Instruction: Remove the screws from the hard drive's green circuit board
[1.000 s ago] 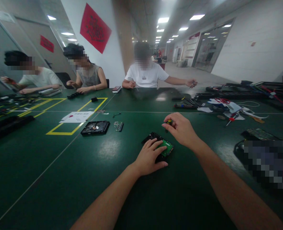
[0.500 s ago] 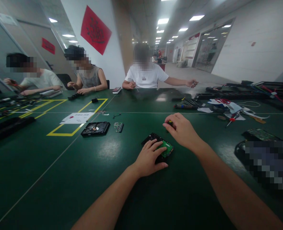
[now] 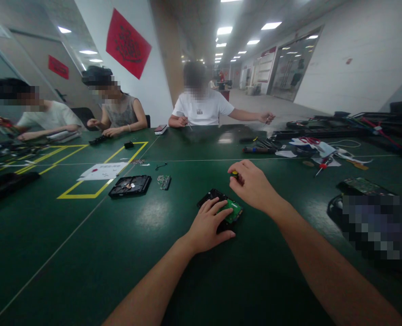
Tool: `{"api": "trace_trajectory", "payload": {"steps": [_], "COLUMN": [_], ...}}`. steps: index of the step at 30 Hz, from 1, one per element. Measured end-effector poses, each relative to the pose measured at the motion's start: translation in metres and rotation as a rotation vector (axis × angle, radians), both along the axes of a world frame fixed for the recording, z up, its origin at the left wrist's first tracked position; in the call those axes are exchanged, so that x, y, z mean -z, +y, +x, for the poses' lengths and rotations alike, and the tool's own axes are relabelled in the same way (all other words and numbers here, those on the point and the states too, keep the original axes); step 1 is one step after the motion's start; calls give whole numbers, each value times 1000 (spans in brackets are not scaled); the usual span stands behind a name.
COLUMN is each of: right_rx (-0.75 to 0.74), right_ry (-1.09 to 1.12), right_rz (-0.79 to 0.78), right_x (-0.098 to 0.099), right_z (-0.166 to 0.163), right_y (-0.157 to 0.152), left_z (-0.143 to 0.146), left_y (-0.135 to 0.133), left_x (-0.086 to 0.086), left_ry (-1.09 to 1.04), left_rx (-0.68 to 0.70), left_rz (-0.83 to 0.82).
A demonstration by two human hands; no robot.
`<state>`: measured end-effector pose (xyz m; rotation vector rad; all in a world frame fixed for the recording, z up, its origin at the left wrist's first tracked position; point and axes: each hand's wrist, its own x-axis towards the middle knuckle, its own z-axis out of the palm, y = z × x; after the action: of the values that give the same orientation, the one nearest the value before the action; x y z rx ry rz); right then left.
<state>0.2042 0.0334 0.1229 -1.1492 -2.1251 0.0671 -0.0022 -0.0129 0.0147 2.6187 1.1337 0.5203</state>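
A hard drive (image 3: pixel 233 212) with a green circuit board on a black body lies on the table below me. My left hand (image 3: pixel 205 222) rests over it with fingers spread across the board, thumb apart at the near side; the palm hides part of the drive. Just beyond the drive's far right corner, my right hand (image 3: pixel 250 183) is closed around a small screwdriver (image 3: pixel 234 174). Only a bit of its yellow-and-black handle shows between thumb and fingers; the shaft cannot be made out.
Left of the drive are another black drive casing (image 3: pixel 130 186) and a loose circuit board (image 3: pixel 164 182). Tools (image 3: pixel 260 149), a red-handled screwdriver (image 3: pixel 324 165) and cables lie far right. Nearer on the right is a circuit board (image 3: pixel 365 186). Several people sit across the green table (image 3: pixel 95 267).
The whole view has shifted slightly, so most things sit a little further left. My left hand stays on the hard drive; my right fingers have turned slightly around the screwdriver handle.
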Motion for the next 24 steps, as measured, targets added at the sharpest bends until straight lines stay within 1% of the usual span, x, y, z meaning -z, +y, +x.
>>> {"api": "trace_trajectory", "payload": {"steps": [3, 7, 10, 12, 13, 16, 20, 24], "right_rx": [-26, -44, 60, 142, 161, 122, 75, 132], "right_ry": [-1, -29, -33, -3, 19, 49, 16, -68], "right_rz": [-35, -41, -25, -1, 17, 29, 9, -9], "right_x": [-3, -5, -1, 5, 8, 12, 9, 2], "right_z": [2, 4, 2, 0, -1, -2, -4, -8], "right_y": [-1, -1, -1, 2, 3, 7, 4, -4], "left_z": [0, 1, 1, 1, 1, 1, 1, 1], "left_y": [0, -1, -1, -2, -2, -1, -1, -1], "left_x": [1, 0, -2, -3, -3, -2, 0, -1], "left_ry": [5, 0, 7, 10, 9, 0, -7, 3], "left_rx": [4, -3, -2, -1, -3, -2, 10, 4], "left_rz": [3, 3, -1, -7, -8, -8, -7, -4]}}
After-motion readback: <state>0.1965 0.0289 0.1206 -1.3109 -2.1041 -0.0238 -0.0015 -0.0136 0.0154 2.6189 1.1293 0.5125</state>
